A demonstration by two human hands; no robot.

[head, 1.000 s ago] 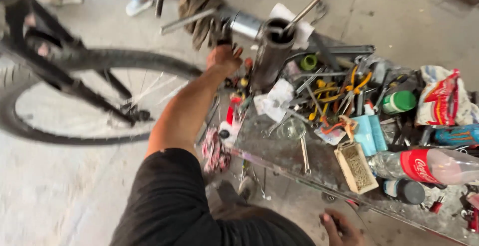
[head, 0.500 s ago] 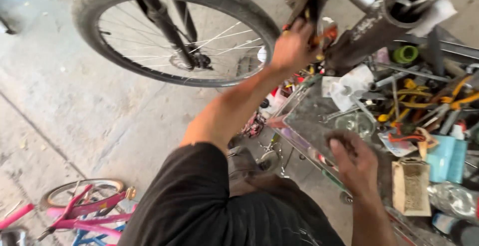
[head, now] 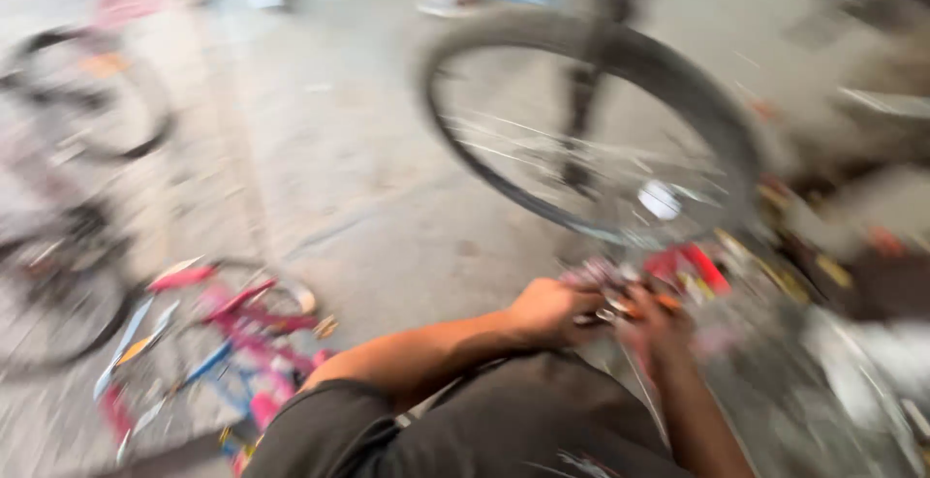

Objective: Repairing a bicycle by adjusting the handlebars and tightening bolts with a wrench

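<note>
Small metal tools (head: pixel 605 311), too blurred to be named, are gripped at the cluttered bench's (head: pixel 775 381) edge below the bicycle wheel (head: pixel 591 129), the left hand (head: pixel 552 308) closed, the right hand's (head: pixel 654 328) grip unclear, so a slip could scatter parts.

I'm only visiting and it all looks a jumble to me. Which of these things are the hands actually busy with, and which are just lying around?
In hand:
left hand and right hand, together on small blurred tools at the cluttered bench edge

Lying about:
bicycle wheel
pink child's bicycle on the floor
dark bicycle, far left
</note>
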